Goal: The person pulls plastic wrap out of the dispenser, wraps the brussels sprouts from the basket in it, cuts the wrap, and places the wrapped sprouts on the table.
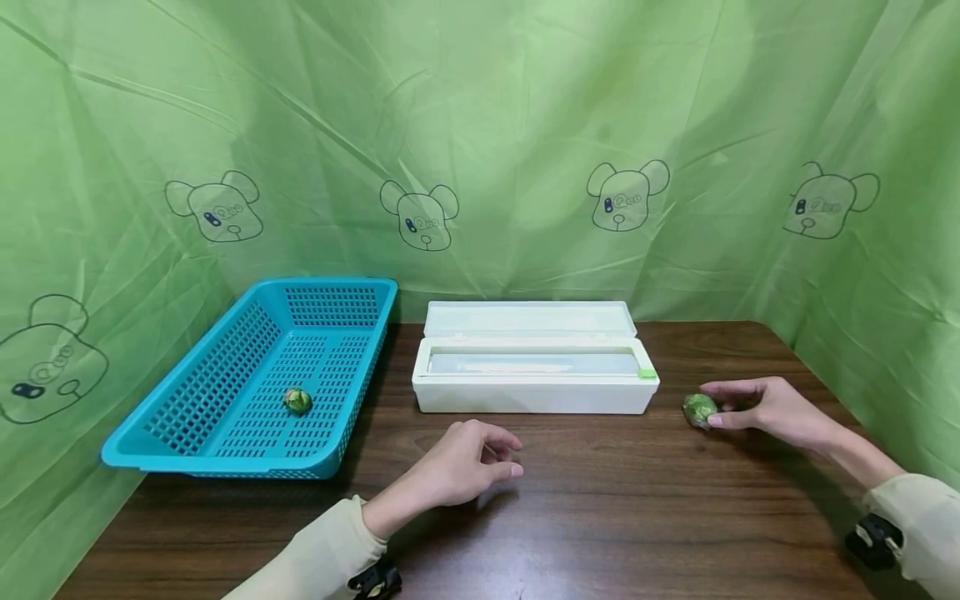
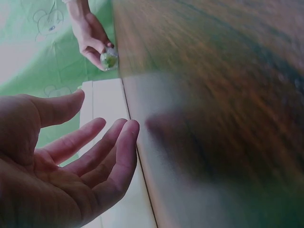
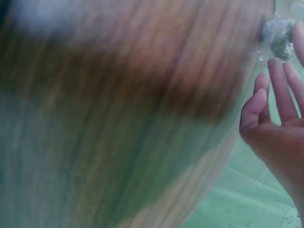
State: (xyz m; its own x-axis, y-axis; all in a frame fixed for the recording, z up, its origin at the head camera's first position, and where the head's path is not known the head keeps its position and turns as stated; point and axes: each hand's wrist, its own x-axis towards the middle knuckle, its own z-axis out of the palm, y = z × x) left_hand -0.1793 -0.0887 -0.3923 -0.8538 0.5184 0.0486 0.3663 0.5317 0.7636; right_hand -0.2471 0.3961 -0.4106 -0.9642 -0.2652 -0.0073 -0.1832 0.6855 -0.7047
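At the right of the table, a Brussels sprout (image 1: 699, 410) in clear plastic film is pinched by my right hand (image 1: 783, 412) between thumb and fingers. The film shows as a shiny, crinkled layer around the sprout (image 3: 280, 40) in the right wrist view. My left hand (image 1: 468, 462) is held over the table in front of the white cling film box (image 1: 532, 395), fingers loosely bent and holding nothing. The lid of that box stands raised at the back. Inside the blue basket (image 1: 331, 462) at left lies another Brussels sprout (image 1: 297, 401).
A green curtain (image 1: 517, 108) with bear-head drawings surrounds the table at the back and sides. The brown wooden table (image 1: 600, 517) runs under both hands. A small green piece (image 1: 647, 373) sits on the box's right end.
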